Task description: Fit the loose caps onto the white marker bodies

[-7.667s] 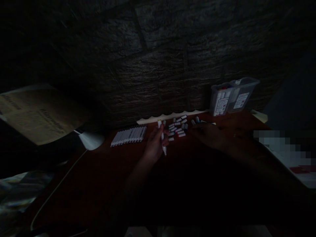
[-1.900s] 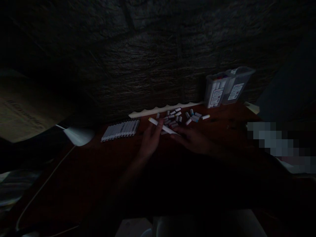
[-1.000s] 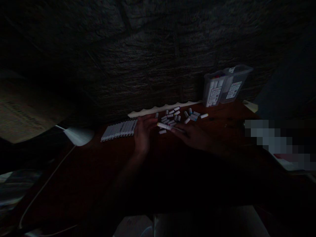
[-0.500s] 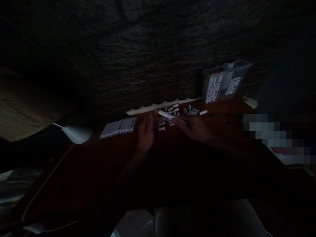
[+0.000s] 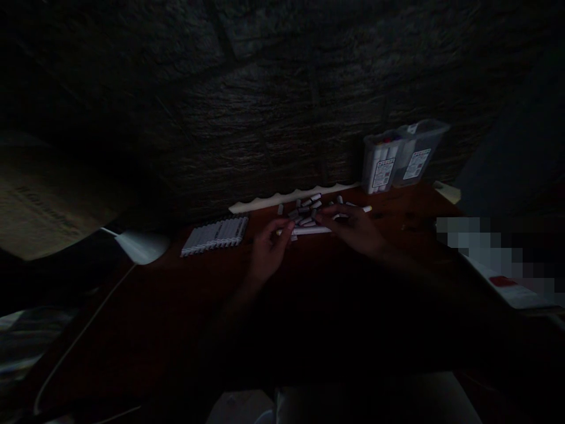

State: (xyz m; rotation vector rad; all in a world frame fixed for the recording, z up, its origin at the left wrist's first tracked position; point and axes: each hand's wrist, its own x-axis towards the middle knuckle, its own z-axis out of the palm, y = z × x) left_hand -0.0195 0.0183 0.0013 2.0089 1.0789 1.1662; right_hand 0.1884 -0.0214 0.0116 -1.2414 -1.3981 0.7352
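A white marker point(image 5: 312, 230) with a yellow end lies level, low in front of the pile of caps. My left hand point(image 5: 268, 248) is closed, thumb and fingers pinching the marker's left end. Above its right end, my right hand point(image 5: 356, 229) has thumb and forefinger together at a small marker cap point(image 5: 313, 217) in the pile. The dim light blurs that grip. Several loose white caps point(image 5: 304, 209) lie between and behind my hands. To the left, several white markers point(image 5: 215, 235) are lined up side by side on the table.
Against the wall stand a clear plastic case with markers point(image 5: 379, 165) and another clear case point(image 5: 415, 156). A pale wavy-edged strip point(image 5: 273, 202) runs along the wall. At left are a white cone-shaped object point(image 5: 143, 246), a cord point(image 5: 88, 330) and a brown bag point(image 5: 57, 200).
The marker has gone from my right hand to my left and been lowered to lie level. My left hand has closed on its end; my right fingers have moved to the caps.
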